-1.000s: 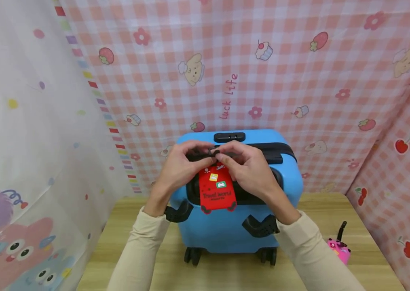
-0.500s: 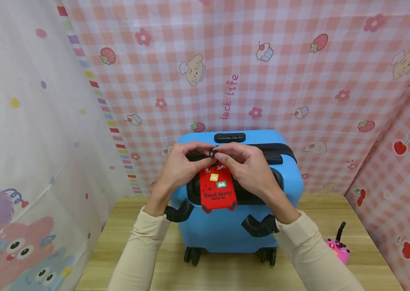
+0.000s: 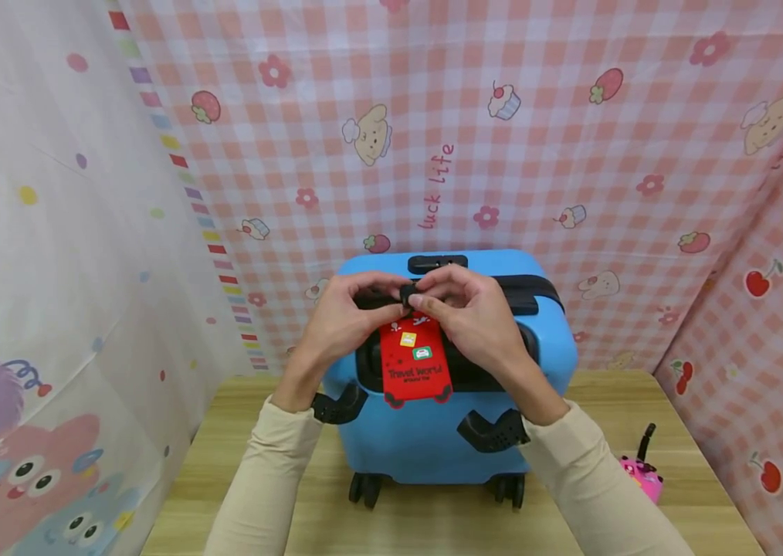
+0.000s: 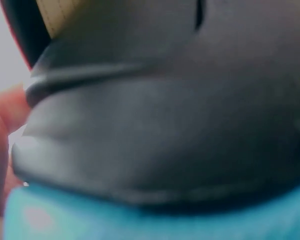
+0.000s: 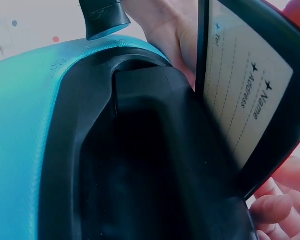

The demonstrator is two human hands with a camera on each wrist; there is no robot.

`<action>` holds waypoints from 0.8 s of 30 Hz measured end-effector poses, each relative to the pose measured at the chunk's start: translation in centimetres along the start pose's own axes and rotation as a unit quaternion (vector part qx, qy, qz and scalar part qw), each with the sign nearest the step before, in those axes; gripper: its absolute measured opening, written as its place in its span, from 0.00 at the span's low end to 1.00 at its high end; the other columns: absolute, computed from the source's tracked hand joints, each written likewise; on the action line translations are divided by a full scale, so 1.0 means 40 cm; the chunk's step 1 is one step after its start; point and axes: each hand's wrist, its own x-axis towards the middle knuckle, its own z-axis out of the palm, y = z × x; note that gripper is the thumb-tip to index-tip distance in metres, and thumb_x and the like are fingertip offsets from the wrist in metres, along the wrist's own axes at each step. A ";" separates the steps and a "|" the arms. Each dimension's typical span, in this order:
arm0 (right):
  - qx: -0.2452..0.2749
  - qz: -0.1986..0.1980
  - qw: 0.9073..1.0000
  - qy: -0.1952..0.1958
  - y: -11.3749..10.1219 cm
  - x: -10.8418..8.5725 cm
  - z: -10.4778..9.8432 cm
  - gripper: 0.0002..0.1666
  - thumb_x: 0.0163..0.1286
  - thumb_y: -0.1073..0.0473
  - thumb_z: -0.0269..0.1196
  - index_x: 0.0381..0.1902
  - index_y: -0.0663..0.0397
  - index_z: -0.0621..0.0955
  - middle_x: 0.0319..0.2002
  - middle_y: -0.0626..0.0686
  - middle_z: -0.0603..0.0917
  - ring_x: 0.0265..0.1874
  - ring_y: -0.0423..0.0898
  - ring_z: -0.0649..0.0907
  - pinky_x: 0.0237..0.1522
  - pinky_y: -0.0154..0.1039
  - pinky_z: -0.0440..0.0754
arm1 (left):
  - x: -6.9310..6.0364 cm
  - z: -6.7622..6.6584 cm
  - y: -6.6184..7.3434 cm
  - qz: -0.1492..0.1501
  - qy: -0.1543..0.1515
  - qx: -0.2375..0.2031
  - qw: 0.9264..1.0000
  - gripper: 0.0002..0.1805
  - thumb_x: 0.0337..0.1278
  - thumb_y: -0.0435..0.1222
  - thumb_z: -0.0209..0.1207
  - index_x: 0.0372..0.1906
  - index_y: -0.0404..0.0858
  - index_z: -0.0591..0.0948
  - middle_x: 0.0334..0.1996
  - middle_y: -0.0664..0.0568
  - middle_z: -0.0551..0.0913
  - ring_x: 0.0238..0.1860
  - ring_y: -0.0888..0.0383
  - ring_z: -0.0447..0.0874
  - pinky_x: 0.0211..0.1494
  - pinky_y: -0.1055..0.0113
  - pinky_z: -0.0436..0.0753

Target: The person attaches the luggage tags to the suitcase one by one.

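Observation:
A red luggage tag (image 3: 415,367) with "Travel World" lettering hangs in front of the black handle recess of a blue suitcase (image 3: 433,440). My left hand (image 3: 346,320) and right hand (image 3: 478,320) meet above the tag, thumbs and fingertips pinching its black strap (image 3: 408,293). In the right wrist view the tag's back shows a name and address card (image 5: 245,90), beside the black handle (image 5: 155,100). The left wrist view is filled by a blurred black surface (image 4: 140,135) over blue shell, with fingers at its left edge.
The suitcase stands on a wooden surface (image 3: 266,448) with its wheels down. A small pink case-shaped item with a black strap (image 3: 644,475) lies to the right. Behind hangs a pink checked curtain (image 3: 537,154); at the left is a white patterned one (image 3: 120,255).
The fingers have shifted slightly around the black strap, and more of its dark end shows between the fingertips. The tag hangs in nearly the same place. The view has moved slightly.

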 end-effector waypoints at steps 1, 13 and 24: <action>-0.001 0.004 1.000 -0.002 0.000 0.001 0.000 0.11 0.69 0.59 0.66 0.47 0.56 0.82 0.31 0.54 0.87 0.18 0.49 0.74 0.21 0.38 0.75 | 0.000 -0.001 0.000 0.001 -0.003 -0.001 1.000 0.14 0.57 0.31 0.67 0.50 0.38 0.86 0.39 0.48 0.86 0.40 0.52 0.82 0.43 0.60 0.83; -0.026 0.078 0.996 -0.029 -0.019 0.014 0.000 0.13 0.69 0.55 0.66 0.49 0.53 0.80 0.30 0.51 0.88 0.14 0.47 0.72 0.19 0.39 0.73 | 0.001 -0.007 0.001 0.011 -0.026 -0.005 1.000 0.16 0.56 0.28 0.66 0.51 0.36 0.85 0.42 0.45 0.87 0.41 0.51 0.82 0.43 0.62 0.84; -0.034 0.086 0.995 -0.041 -0.020 0.016 -0.001 0.15 0.69 0.56 0.66 0.49 0.59 0.80 0.29 0.54 0.88 0.14 0.45 0.72 0.19 0.38 0.74 | -0.003 -0.010 -0.002 0.025 -0.032 -0.020 0.999 0.18 0.55 0.26 0.65 0.52 0.35 0.84 0.43 0.44 0.86 0.43 0.50 0.82 0.45 0.61 0.83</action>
